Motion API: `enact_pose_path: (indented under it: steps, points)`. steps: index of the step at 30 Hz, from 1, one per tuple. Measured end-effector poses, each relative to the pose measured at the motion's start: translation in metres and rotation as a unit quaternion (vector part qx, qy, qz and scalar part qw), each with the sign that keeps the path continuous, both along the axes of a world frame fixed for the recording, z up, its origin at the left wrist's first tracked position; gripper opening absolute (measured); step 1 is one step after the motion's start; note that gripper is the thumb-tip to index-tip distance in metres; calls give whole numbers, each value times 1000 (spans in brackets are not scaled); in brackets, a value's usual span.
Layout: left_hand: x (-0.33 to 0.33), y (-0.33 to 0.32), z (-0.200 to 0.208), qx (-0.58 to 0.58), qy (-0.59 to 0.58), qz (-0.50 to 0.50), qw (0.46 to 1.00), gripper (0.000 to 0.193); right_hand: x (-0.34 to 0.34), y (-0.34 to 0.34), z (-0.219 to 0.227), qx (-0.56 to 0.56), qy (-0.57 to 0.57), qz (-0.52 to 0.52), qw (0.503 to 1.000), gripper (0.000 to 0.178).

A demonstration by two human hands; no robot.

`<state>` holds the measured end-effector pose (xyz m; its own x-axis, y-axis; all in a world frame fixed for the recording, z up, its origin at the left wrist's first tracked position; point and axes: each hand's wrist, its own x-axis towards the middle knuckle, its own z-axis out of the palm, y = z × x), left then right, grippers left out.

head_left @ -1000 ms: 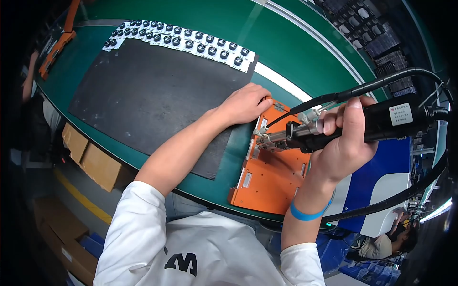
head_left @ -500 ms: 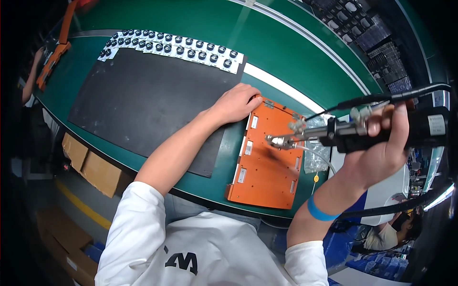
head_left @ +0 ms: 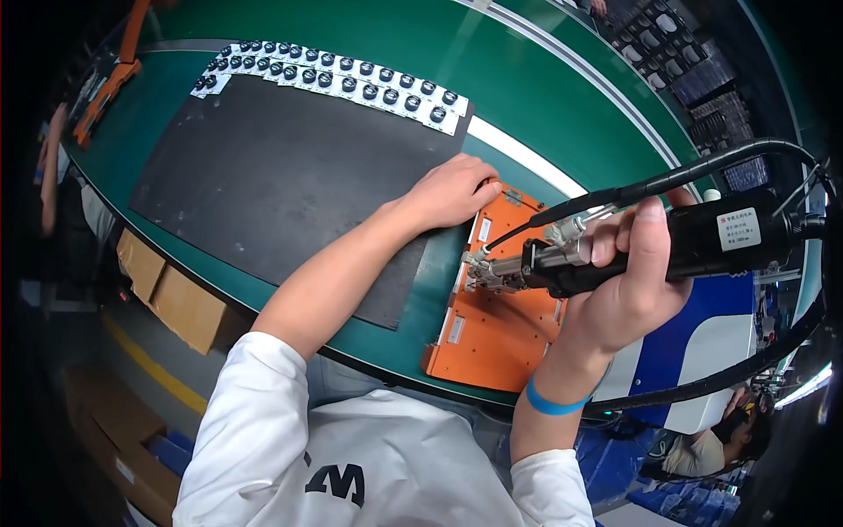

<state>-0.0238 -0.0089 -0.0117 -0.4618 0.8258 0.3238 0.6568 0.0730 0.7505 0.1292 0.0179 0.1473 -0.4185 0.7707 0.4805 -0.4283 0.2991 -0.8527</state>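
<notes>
An orange plate (head_left: 499, 351) is laid on the green tabletop (head_left: 428, 279), close to the edge where the person's body is seen. Small holes are dotted over it, and small silver pieces are set along its left side. A big black power tool (head_left: 724, 235) is held over the plate, tilted, with its silver front end pointed at the plate's left side. Whether the plate is touched by the tip cannot be told.

The tool is gripped by the right hand (head_left: 637, 277), with the fingers curled around it and the thumb laid along the top. The plate's far left corner is touched by the left hand (head_left: 450, 191), with its fingers bent and close together. A blue band (head_left: 555, 405) is worn on the right wrist.

A thick black cord (head_left: 694, 164) is looped above the tool. To the left of the plate, a big black mat (head_left: 281, 193) is spread out. Along its far edge, white strips with round black parts (head_left: 351, 84) are lined up in rows. A blue and white machine (head_left: 689, 338) is seen past the right hand. Farther left, another orange piece (head_left: 107, 104) is seen, and cardboard (head_left: 186, 306) is placed below the tabletop.
</notes>
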Motion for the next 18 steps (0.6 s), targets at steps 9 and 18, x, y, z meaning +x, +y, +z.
enact_pose_path:
  steps: [9, 18]
  points:
    - [0, -3, 4, -9, -15, 12, 1000, 33, -3, 0, -1, -3, -3, 8, 1000, 30]
    - [1, -1, 3, -9, 12, -6, 1000, 33, -2, -7, -3, 47, -36, 21, 998, 16]
